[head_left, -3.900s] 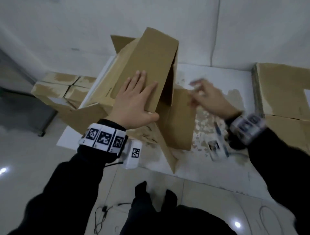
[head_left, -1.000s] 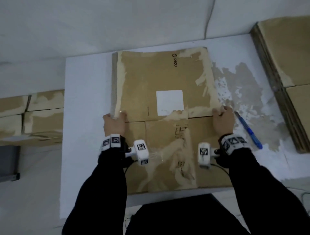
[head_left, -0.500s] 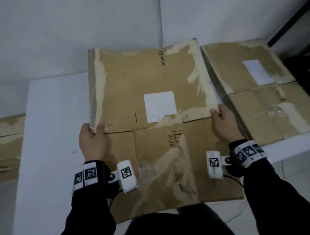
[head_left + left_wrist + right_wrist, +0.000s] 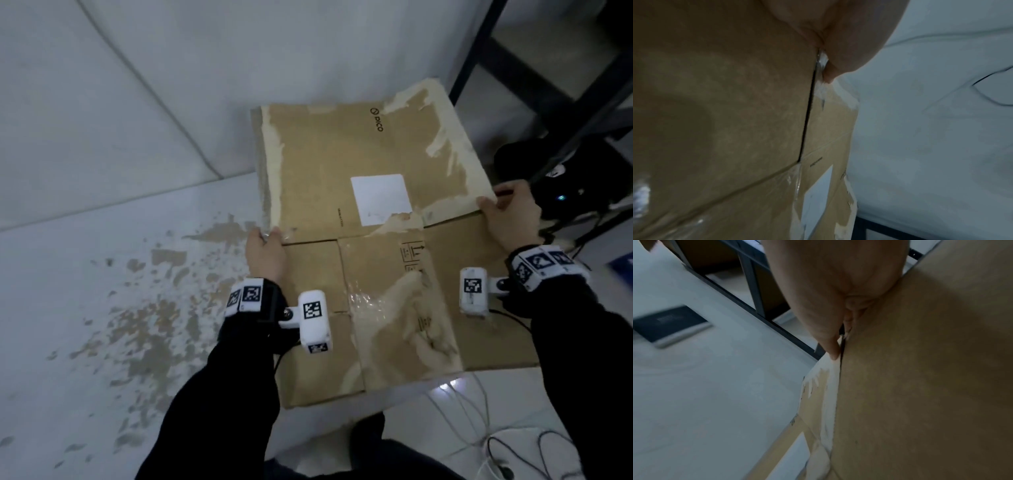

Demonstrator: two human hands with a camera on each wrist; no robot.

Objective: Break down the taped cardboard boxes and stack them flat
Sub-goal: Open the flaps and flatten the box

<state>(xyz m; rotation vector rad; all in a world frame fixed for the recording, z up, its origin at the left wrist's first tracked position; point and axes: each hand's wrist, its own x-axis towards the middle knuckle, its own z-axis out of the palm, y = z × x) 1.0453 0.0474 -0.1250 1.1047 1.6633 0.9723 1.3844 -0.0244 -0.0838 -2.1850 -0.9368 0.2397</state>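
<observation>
Head view: I see the flat box [image 4: 370, 240] held up in the air in front of me, off the white table [image 4: 102, 291]. My left hand [image 4: 265, 255] grips its left edge and my right hand [image 4: 510, 219] grips its right edge, both about halfway down, where the flaps begin. I think I hold it there on both sides so the big floppy sheet stays level and does not bend or swing while I carry it.

On the left wrist view my thumb [image 4: 842, 53] presses on top of the cardboard, with the other fingers hidden under it (so it is a pinch). The right wrist view shows the same: the thumb [image 4: 824, 318] is curled over the edge and squeezes it.

The box has a white label [image 4: 380, 198] and torn, shiny tape [image 4: 387, 308] on it. The tape could stick to things or slip under my fingers.

To my right stand a dark metal frame [image 4: 548, 85] and a black thing with a small light [image 4: 561, 181], very near my right hand. Wires [image 4: 479, 428] lie on the floor below. I could bump the frame with the box corner, I think. I cannot see the stack of flat boxes here.
</observation>
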